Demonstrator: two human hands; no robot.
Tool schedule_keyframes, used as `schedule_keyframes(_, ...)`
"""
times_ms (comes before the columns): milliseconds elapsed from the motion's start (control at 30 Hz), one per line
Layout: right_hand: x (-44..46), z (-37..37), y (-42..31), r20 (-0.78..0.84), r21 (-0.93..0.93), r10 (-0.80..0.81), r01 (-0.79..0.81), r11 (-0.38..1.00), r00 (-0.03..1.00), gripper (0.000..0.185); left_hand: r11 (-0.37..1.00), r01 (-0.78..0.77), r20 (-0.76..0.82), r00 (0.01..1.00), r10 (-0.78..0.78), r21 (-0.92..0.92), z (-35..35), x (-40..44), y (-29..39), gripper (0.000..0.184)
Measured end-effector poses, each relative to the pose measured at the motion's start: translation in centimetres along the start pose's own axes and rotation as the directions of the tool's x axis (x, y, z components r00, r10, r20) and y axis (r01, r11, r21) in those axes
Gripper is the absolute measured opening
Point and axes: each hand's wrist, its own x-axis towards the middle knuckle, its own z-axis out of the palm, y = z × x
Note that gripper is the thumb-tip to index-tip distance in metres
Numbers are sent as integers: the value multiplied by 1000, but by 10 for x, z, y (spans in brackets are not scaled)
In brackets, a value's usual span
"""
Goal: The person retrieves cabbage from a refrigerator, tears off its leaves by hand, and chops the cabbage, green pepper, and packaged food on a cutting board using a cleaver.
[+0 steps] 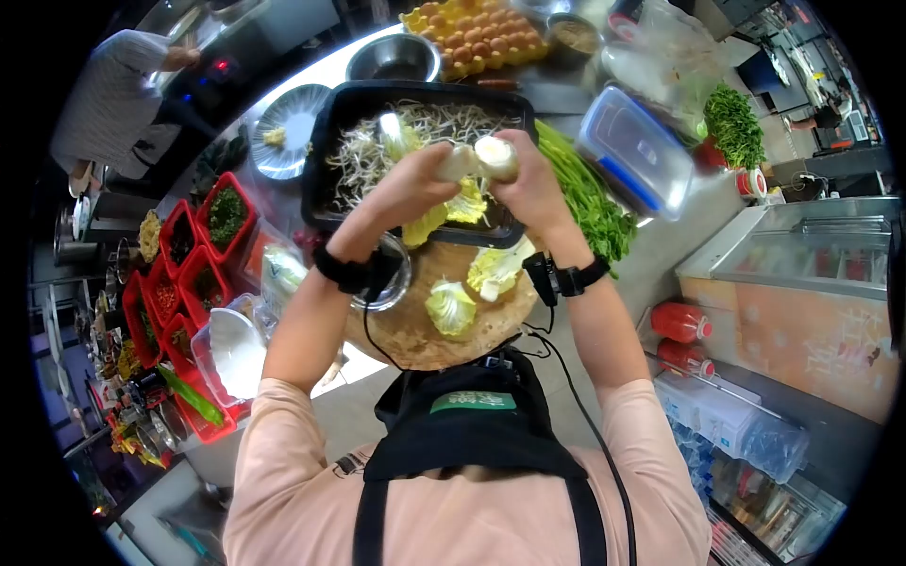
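Note:
Over a black tray [318,174] of bean sprouts [354,151], my left hand [415,184] grips a piece of cabbage [457,163] with a pale stem end. Close beside it, my right hand [531,184] is wrapped round another cabbage piece [496,156], its white cut end facing up. Yellow-green leaves hang below the hands at the tray's near side. On the round wooden board [415,321] in front of me lie a small cabbage leaf [451,307] and a larger one [500,269]. A metal bowl [392,274] sits at the board's left edge, partly behind my left wrist.
Green stalks [585,198] and a lidded plastic box [637,151] lie right of the tray. A plate [288,132], steel bowl [392,58] and egg carton [477,42] stand left and behind. Red containers [206,283] line the left. Another person [113,104] stands far left.

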Motion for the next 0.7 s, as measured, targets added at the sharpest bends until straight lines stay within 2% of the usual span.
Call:
schedule_keyframes(33,1,4,6,-84,-106,-71,62,992,994,54,1000,-1,-1,1000,1,3,1,-3,3,26)
schedule_keyframes(67,2,6,10,-158,-214,-148,112,970,976,54,995,-46,-8,999,46,-93,4,-10,6,26)
schedule_keyframes(100,2,3,12,-160,-213,-149,113,971,976,54,978,-93,-18,996,91,-189,5,-16,11,27)
schedule_keyframes(167,2,-12,19,-206,-33,155,-165,986,966,54,987,-97,-49,995,91,-130,2,-26,19,28)
schedule_keyframes(200,1,-20,18,-124,215,247,-217,952,961,51,992,-97,-88,992,90,-77,-1,-30,20,30)
schedule_keyframes(233,-1,-23,18,1,537,277,-235,810,961,55,993,-91,-93,992,84,-81,-4,-33,19,30)
schedule_keyframes(300,-6,-29,3,119,751,215,-230,620,969,53,995,33,33,999,-30,-90,-9,-35,17,26)
schedule_keyframes(333,-6,-34,-5,117,748,215,-228,623,970,53,999,16,19,1000,-16,-34,-7,-36,15,22)
schedule_keyframes(367,-7,-38,-12,286,698,233,-368,614,930,51,999,17,22,1000,-16,-39,-9,-35,14,22)
schedule_keyframes(400,-11,-40,-18,449,624,253,-503,598,857,48,991,-29,94,995,17,134,-10,-35,17,21)
schedule_keyframes(433,-14,-39,-24,456,620,266,-517,590,849,48,952,-83,171,985,33,294,-11,-37,20,21)
schedule_keyframes(467,-15,-36,-30,494,413,179,-411,813,851,45,949,-109,190,980,53,297,-9,-41,24,22)
schedule_keyframes(500,-17,-30,-32,553,183,100,-237,954,827,43,909,-196,245,963,109,368,-8,-42,26,22)
schedule_keyframes(533,-26,-18,-24,522,212,7,-138,968,853,43,913,-166,259,964,70,372,-5,-44,26,23)
schedule_keyframes(567,-35,-14,-24,532,217,20,-159,963,846,43,917,-133,272,962,28,376,-1,-46,24,24)
schedule_keyframes(633,-43,-10,-34,595,57,98,-164,985,798,41,896,-149,260,965,39,419,8,-52,17,24)
schedule_keyframes(700,-56,6,-33,617,74,52,-123,990,785,34,857,-65,305,946,-110,511,17,-59,14,24)
